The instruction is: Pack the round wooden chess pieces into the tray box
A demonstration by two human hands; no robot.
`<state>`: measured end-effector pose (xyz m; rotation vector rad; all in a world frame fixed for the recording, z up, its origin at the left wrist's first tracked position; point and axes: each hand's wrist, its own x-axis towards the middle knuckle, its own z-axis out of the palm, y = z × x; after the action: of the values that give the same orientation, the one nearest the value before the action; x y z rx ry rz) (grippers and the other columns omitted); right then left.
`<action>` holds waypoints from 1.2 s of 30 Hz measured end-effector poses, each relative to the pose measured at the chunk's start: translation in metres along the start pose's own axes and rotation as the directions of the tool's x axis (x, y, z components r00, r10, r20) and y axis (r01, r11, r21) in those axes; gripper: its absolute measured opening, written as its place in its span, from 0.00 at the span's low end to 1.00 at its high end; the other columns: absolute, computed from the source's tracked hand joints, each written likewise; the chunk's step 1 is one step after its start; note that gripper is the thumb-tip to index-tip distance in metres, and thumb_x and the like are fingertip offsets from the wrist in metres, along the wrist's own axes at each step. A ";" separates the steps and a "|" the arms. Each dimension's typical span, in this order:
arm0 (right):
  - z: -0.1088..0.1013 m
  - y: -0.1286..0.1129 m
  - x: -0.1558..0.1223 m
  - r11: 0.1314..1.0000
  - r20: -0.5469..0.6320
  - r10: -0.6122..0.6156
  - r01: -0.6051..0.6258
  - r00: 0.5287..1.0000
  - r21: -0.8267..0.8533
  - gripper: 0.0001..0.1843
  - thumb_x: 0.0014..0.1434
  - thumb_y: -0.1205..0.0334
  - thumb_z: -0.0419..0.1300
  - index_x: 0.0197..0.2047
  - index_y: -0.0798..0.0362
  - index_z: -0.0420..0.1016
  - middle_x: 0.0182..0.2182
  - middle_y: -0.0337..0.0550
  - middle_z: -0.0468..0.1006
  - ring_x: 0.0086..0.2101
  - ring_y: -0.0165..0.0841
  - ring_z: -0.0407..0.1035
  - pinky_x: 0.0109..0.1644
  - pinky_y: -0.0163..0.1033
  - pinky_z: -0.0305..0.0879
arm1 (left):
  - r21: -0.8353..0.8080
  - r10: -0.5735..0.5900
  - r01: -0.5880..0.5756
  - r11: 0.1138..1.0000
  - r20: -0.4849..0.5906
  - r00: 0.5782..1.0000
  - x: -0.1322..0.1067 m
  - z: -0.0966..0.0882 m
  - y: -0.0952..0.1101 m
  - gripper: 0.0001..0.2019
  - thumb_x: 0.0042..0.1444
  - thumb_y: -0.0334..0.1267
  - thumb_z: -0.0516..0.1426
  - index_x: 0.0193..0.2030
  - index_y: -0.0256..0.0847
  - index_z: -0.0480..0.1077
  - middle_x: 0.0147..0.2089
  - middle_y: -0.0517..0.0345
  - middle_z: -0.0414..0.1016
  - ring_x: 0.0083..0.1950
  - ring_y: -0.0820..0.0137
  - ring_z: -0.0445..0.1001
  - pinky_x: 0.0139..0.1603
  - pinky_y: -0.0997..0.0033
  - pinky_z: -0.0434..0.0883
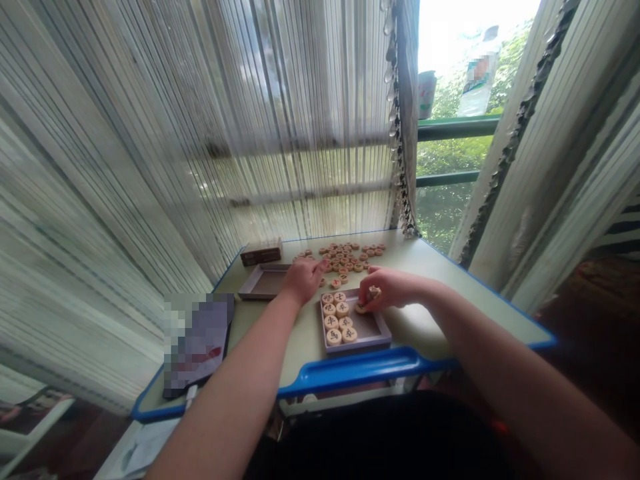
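Observation:
My right hand is closed on round wooden chess pieces, holding them over the far edge of a shallow square tray. Several pieces lie in rows in the tray's left half. My left hand rests knuckles up on the table, fingers curled toward a loose scatter of wooden pieces at the table's far side. Whether it holds a piece is hidden.
A second tray sits just left of my left hand, with a brown box behind it. A dark flat object lies at the table's left. The pale table has a blue rim. Curtains and a window stand close behind.

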<state>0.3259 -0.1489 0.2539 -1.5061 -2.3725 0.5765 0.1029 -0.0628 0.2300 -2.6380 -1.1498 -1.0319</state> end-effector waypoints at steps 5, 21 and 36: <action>0.001 -0.007 -0.001 0.992 -0.025 -0.082 0.079 0.996 -0.094 0.10 0.43 0.56 0.65 0.31 0.48 0.80 0.32 0.44 0.71 0.32 0.33 0.65 0.33 0.35 0.65 | 0.004 -0.003 0.003 1.000 0.025 1.000 0.000 -0.002 0.005 0.23 0.61 0.46 0.44 0.24 0.39 0.72 0.28 0.51 0.74 0.34 0.67 0.70 0.41 0.67 0.65; 0.003 -0.013 -0.001 0.946 -0.076 -0.317 0.309 0.946 -0.098 0.09 0.46 0.58 0.64 0.33 0.51 0.79 0.35 0.43 0.75 0.40 0.37 0.64 0.50 0.46 0.57 | 0.068 -0.019 0.017 0.998 0.035 0.999 0.000 -0.002 0.007 0.15 0.57 0.42 0.52 0.27 0.38 0.75 0.29 0.52 0.75 0.35 0.67 0.71 0.40 0.67 0.66; 0.015 -0.023 0.001 0.894 -0.151 -0.447 0.444 0.882 -0.056 0.12 0.49 0.54 0.65 0.35 0.51 0.78 0.38 0.44 0.73 0.40 0.34 0.64 0.48 0.41 0.58 | 0.097 0.004 -0.006 0.995 0.018 1.000 0.000 -0.002 0.007 0.15 0.57 0.42 0.51 0.27 0.38 0.75 0.28 0.53 0.75 0.34 0.68 0.71 0.38 0.69 0.65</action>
<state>0.3005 -0.1594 0.2515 -0.9136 -2.4795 0.3074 0.1066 -0.0686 0.2334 -2.5785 -1.1654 -0.9282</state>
